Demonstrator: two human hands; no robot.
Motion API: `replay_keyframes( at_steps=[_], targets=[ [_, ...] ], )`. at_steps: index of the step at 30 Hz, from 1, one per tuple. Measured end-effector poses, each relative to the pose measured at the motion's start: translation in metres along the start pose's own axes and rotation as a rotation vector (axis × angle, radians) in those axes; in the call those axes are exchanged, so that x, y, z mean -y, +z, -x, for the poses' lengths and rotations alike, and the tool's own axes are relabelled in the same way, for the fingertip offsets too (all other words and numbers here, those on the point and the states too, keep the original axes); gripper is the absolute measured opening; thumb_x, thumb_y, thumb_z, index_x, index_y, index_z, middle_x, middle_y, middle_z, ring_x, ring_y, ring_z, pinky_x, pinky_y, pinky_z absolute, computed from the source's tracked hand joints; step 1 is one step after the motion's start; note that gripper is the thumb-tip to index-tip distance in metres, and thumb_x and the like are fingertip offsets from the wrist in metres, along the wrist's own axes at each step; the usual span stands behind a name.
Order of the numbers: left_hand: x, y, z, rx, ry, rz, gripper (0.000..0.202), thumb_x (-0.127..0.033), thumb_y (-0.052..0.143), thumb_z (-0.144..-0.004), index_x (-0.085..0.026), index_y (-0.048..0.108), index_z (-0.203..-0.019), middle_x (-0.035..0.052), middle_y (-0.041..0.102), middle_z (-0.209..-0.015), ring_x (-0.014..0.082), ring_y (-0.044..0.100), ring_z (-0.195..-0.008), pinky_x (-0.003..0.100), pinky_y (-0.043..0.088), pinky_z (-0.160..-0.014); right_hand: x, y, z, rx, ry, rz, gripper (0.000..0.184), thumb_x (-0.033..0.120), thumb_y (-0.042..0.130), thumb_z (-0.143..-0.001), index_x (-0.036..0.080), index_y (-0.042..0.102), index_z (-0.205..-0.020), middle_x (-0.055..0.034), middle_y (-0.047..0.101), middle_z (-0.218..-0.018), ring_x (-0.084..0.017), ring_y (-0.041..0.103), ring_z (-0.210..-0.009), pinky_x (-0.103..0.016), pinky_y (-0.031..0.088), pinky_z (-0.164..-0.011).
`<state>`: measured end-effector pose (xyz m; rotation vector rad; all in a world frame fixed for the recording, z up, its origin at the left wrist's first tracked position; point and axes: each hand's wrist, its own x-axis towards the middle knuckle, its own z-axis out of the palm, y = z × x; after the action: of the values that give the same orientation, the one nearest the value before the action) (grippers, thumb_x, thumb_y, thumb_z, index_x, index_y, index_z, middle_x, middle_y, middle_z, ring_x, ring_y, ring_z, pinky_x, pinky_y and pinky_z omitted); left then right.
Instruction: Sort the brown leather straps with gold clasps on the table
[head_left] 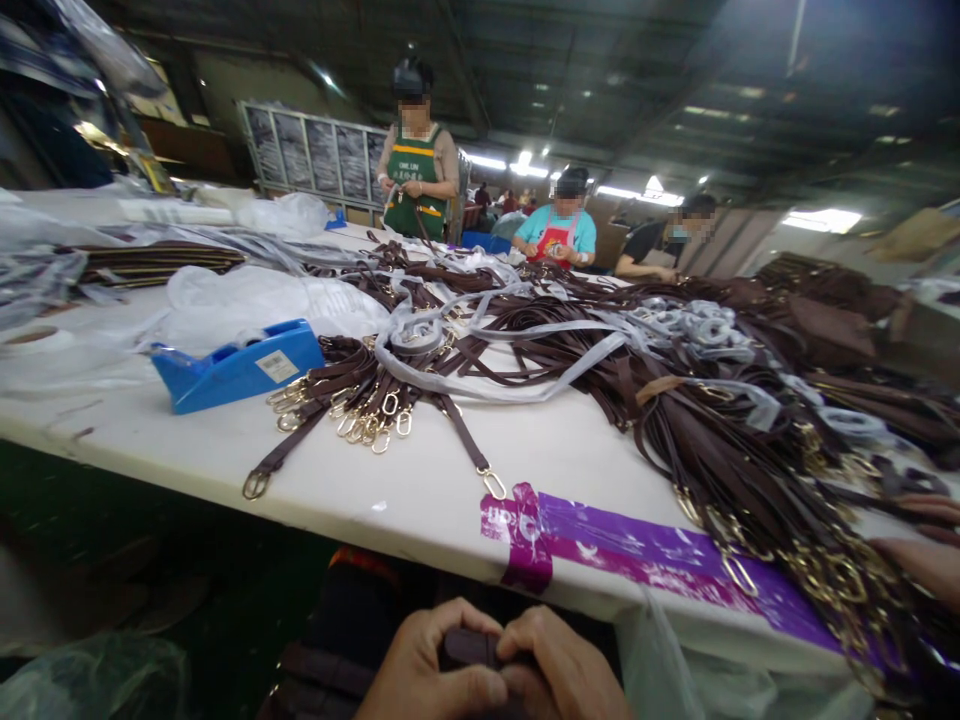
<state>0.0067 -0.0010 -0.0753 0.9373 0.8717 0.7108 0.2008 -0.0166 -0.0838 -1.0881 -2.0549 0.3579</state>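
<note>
At the bottom middle, below the table's front edge, my left hand (431, 665) and my right hand (566, 665) are close together. Both are closed around a dark brown leather strap (466, 648), which looks folded or coiled between the fingers and thumbs. Most of it is hidden by the hands. More brown leather (322, 680) lies to the left of my left hand, low in the view. On the table ahead, a single strap with a gold clasp (469, 445) points toward me, and a strap with a buckle (281, 455) lies farther left.
A blue tape dispenser (240, 365) stands on the white table (420, 500). Piles of brown straps (682, 440) with gold hardware and grey plastic wrapping (517, 385) cover the middle and right. Another person's hand (926, 545) reaches in at right. Several co-workers (420, 180) are across the table.
</note>
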Motion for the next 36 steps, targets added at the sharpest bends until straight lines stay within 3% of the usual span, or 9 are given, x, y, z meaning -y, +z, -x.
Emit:
replay_keyframes(
  at_steps=[2,5,8,11,14,24,30,34,36],
  targets=[
    [0.001,-0.002,0.000,0.023,0.037,-0.013,0.042,-0.048,0.082,-0.067,-0.016,0.071,-0.092,-0.0016,0.057,-0.071,0.0123,0.044,-0.064,0.023,0.033,-0.058,0.001,0.001,0.000,0.057,0.071,-0.039,0.039,0.052,0.027,-0.104,0.027,0.054,-0.090,0.0032,0.063,-0.071,-0.012,0.062,-0.060,-0.021,0.047,-0.053],
    [0.002,-0.010,-0.001,0.069,0.056,-0.121,0.052,-0.062,0.070,-0.077,-0.016,0.068,-0.100,0.0006,0.059,-0.076,0.0147,0.048,-0.068,0.024,0.035,-0.059,-0.001,-0.006,-0.003,0.138,0.181,-0.063,0.039,0.058,0.034,-0.101,0.029,0.054,-0.115,0.0000,0.069,-0.092,-0.015,0.070,-0.081,-0.022,0.054,-0.072],
    [0.007,-0.017,-0.002,0.040,0.032,-0.102,0.055,-0.068,0.069,-0.075,-0.017,0.060,-0.094,-0.0009,0.057,-0.072,0.0132,0.045,-0.063,0.024,0.031,-0.055,-0.003,-0.012,-0.010,0.215,0.096,-0.039,0.051,0.061,0.047,-0.095,0.027,0.045,-0.134,-0.0039,0.069,-0.106,-0.018,0.070,-0.094,-0.023,0.056,-0.080],
    [0.011,-0.017,-0.001,-0.028,-0.003,-0.041,0.054,-0.066,0.075,-0.071,-0.020,0.053,-0.088,-0.0059,0.051,-0.063,0.0096,0.039,-0.054,0.023,0.024,-0.050,-0.003,-0.010,-0.017,0.269,-0.019,0.058,0.046,0.063,0.046,-0.095,0.027,0.055,-0.122,-0.0015,0.073,-0.096,-0.019,0.071,-0.083,-0.026,0.055,-0.070],
    [0.012,-0.016,-0.001,-0.034,-0.047,-0.069,0.058,-0.069,0.075,-0.068,-0.021,0.050,-0.087,-0.0081,0.048,-0.058,0.0083,0.037,-0.048,0.023,0.020,-0.048,0.002,-0.010,-0.024,0.242,-0.010,0.114,0.046,0.067,0.041,-0.094,0.027,0.062,-0.105,0.0017,0.072,-0.082,-0.018,0.068,-0.071,-0.027,0.049,-0.060],
    [0.016,-0.022,-0.003,0.118,-0.080,-0.066,0.058,-0.072,0.072,-0.069,-0.019,0.051,-0.077,-0.0028,0.056,-0.062,0.0115,0.045,-0.056,0.025,0.026,-0.053,0.009,-0.022,-0.026,0.254,0.006,0.074,0.046,0.068,0.047,-0.091,0.025,0.063,-0.092,0.0021,0.068,-0.078,-0.016,0.060,-0.072,-0.029,0.040,-0.062],
    [0.006,-0.041,0.010,0.196,-0.115,0.110,0.046,-0.059,0.075,-0.073,-0.016,0.062,-0.084,0.0096,0.074,-0.080,0.0164,0.058,-0.065,0.025,0.035,-0.059,0.010,-0.034,-0.019,0.354,0.199,0.011,0.049,0.071,0.048,-0.089,0.026,0.065,-0.093,-0.0003,0.069,-0.083,-0.020,0.063,-0.079,-0.031,0.044,-0.069],
    [0.002,-0.047,0.019,0.188,-0.209,0.348,0.033,-0.045,0.075,-0.074,-0.015,0.065,-0.085,0.0126,0.076,-0.088,0.0188,0.064,-0.073,0.025,0.042,-0.064,0.014,-0.037,-0.017,0.438,0.423,-0.103,0.042,0.065,0.056,-0.086,0.025,0.063,-0.090,0.0009,0.067,-0.078,-0.018,0.062,-0.069,-0.027,0.042,-0.060],
    [0.000,-0.044,0.020,0.178,-0.212,0.414,0.029,-0.042,0.074,-0.075,-0.016,0.063,-0.082,0.0129,0.075,-0.086,0.0200,0.065,-0.075,0.027,0.046,-0.066,0.016,-0.033,-0.019,0.484,0.439,-0.143,0.043,0.066,0.051,-0.087,0.024,0.060,-0.092,0.0014,0.066,-0.074,-0.017,0.061,-0.063,-0.026,0.041,-0.055]
  ],
)
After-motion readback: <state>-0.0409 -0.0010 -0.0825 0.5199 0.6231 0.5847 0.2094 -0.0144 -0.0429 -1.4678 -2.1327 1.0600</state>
